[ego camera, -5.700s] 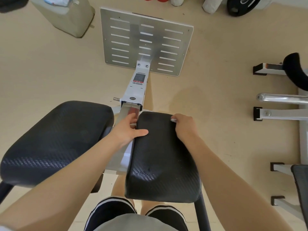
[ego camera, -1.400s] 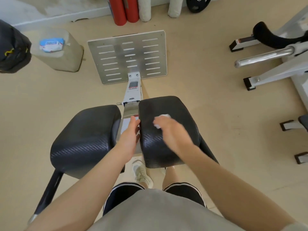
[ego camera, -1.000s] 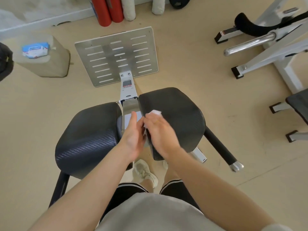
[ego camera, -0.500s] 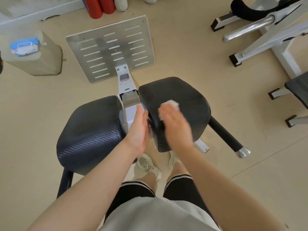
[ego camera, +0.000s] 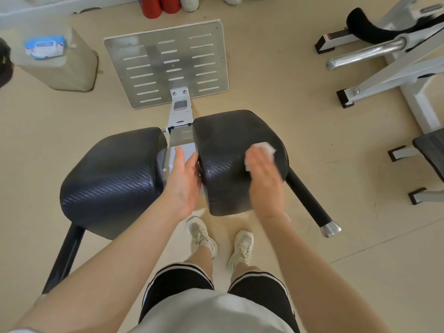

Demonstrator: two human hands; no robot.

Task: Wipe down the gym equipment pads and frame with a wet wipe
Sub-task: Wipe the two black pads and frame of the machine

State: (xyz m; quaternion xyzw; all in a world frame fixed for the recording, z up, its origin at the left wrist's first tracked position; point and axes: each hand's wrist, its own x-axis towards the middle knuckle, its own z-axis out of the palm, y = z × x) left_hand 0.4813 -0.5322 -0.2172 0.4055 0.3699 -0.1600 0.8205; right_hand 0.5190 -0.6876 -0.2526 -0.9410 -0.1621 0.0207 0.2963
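Two black textured pads sit side by side on a white frame (ego camera: 180, 111). My right hand (ego camera: 263, 175) presses a white wet wipe (ego camera: 264, 148) flat on the right pad (ego camera: 223, 145), near its right edge. My left hand (ego camera: 183, 179) rests in the gap between the pads, fingers against the right pad's left side, over the frame. The left pad (ego camera: 113, 174) is untouched. A black handle with a chrome cap (ego camera: 312, 205) sticks out from under the right pad.
A slotted metal footplate (ego camera: 168, 63) lies on the floor ahead. A beige bin with a wipes packet (ego camera: 45, 48) on it stands at the far left. White-framed gym machines (ego camera: 396, 58) fill the right side. My shoes (ego camera: 221, 241) stand under the pads.
My right hand slid the wipe rightward across the right pad, from its left part to near its right edge. My left hand stayed at the gap.
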